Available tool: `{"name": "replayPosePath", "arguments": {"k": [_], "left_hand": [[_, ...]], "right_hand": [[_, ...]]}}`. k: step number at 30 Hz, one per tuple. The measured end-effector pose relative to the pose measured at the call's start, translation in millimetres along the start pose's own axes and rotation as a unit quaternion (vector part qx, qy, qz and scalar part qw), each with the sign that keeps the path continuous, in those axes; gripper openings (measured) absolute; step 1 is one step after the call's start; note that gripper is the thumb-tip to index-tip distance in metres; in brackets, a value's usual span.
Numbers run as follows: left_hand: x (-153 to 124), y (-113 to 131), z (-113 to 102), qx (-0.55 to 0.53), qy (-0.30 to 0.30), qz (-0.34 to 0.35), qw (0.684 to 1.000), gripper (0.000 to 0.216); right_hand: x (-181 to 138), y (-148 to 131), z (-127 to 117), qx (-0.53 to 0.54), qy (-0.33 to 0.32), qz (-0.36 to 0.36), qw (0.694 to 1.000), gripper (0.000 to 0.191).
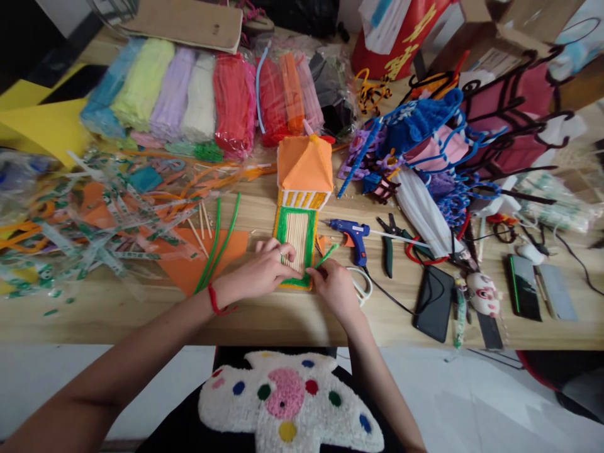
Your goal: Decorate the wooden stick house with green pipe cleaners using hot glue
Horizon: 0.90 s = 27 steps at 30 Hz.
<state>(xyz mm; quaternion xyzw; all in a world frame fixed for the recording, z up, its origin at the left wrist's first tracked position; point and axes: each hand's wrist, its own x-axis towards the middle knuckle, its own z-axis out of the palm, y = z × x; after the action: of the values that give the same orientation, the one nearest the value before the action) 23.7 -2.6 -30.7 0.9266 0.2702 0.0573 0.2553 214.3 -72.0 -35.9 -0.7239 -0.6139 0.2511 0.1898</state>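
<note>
At frame centre, a green pipe cleaner (pixel 325 256) was pinched in the right hand (pixel 336 289) (fingers closed) against the stick house (pixel 298 234), steadied by the flat, open left hand (pixel 262 272); careful pressing seemed required next.

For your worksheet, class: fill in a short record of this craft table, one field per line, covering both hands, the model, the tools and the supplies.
Left hand: pressing flat on the stick panel of the model house
Right hand: pinching a green pipe cleaner at the panel's lower right edge
Model house: lying on the wooden table, orange roof pointing away
Tools: blue glue gun and pliers to the right
Supplies: bagged pipe cleaner bundles at the back, orange paper on the left
</note>
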Motion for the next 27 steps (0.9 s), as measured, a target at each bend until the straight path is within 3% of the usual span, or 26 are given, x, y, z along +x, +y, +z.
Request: {"name": "replayPosePath", "arguments": {"k": [11,18,27], "left_hand": [[-1.0,2.4,-1.9,0.014,-0.004,-0.01,1.0,0.023],[-2.6,1.4,-0.4,0.016,-0.001,-0.015,1.0,0.024],[-2.5,0.3,1.4,0.009,0.002,-0.011,1.0,0.025]], "right_hand": [[16.5,-4.5,6.6,0.05,-0.02,-0.042,0.998,0.015],[28.7,0.5,14.5,0.139,-0.002,-0.023,0.99,0.006],[30.0,-3.0,18.8,0.127,0.012,0.009,0.992,0.004]]}}
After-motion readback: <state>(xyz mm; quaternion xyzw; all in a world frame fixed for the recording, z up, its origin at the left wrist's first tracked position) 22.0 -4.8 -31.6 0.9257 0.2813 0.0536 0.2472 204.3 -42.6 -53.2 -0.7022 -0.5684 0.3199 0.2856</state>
